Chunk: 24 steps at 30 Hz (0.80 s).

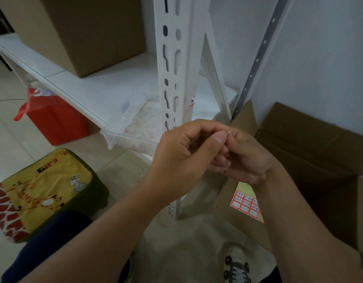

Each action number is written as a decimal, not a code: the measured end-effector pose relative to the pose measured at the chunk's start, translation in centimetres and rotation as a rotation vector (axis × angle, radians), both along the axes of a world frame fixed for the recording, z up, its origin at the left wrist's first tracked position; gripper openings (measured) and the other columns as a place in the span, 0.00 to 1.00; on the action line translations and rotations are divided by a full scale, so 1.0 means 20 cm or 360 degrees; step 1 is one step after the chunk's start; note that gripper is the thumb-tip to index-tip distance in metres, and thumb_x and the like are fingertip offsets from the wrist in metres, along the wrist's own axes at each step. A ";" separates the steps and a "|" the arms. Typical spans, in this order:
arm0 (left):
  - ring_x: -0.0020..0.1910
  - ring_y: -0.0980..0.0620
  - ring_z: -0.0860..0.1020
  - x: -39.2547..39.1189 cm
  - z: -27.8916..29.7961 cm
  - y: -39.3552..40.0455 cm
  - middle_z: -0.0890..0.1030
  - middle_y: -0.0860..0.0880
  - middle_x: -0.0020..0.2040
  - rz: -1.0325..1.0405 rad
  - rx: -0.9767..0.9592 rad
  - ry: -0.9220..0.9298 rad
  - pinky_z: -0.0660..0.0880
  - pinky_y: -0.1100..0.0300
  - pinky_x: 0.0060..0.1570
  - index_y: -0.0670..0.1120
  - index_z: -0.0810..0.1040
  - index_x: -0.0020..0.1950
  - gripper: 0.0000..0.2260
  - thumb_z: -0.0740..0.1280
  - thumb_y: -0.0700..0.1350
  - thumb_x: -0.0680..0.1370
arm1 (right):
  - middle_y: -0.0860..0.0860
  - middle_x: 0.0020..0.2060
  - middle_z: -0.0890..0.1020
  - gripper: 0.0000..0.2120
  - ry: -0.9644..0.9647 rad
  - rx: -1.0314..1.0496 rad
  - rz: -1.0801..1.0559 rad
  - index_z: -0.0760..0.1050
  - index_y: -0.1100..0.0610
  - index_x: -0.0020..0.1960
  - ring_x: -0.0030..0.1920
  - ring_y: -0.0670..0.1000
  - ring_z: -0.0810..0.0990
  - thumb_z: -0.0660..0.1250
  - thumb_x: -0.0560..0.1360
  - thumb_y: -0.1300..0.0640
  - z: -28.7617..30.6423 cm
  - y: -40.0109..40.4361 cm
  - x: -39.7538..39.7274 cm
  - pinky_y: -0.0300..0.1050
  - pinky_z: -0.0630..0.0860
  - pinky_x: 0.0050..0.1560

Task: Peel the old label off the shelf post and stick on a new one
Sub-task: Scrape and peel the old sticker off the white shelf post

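Note:
A white slotted shelf post (175, 64) rises in front of me, with torn red-and-white label remnants (191, 102) on its right face. My left hand (182, 158) and my right hand (246, 160) meet just below, fingertips pinched together on a tiny white scrap of label (228, 132). A sheet of new orange-bordered labels (247, 203), some with handwriting, lies on cardboard under my right wrist, partly hidden by it.
A clear plastic tray (123, 135) of label scraps sits on the white shelf (78, 86) left of the post. A cardboard box (80, 31) stands on the shelf. An open carton (311, 148), a red bag (51, 115) and a giraffe-print stool (43, 190) surround me on the floor.

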<state>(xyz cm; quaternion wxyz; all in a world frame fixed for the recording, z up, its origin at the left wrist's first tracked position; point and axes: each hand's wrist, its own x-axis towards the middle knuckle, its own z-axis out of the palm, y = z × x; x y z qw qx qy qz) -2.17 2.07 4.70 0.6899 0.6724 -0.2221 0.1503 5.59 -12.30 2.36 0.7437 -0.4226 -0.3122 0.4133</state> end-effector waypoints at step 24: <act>0.31 0.48 0.82 0.00 0.03 0.02 0.82 0.45 0.35 -0.0070 -0.0065 0.0185 0.81 0.57 0.34 0.42 0.80 0.50 0.06 0.64 0.37 0.79 | 0.55 0.28 0.61 0.26 0.0067 0.0011 0.0056 0.67 0.74 0.46 0.27 0.46 0.66 0.71 0.74 0.50 -0.01 0.01 -0.01 0.38 0.61 0.27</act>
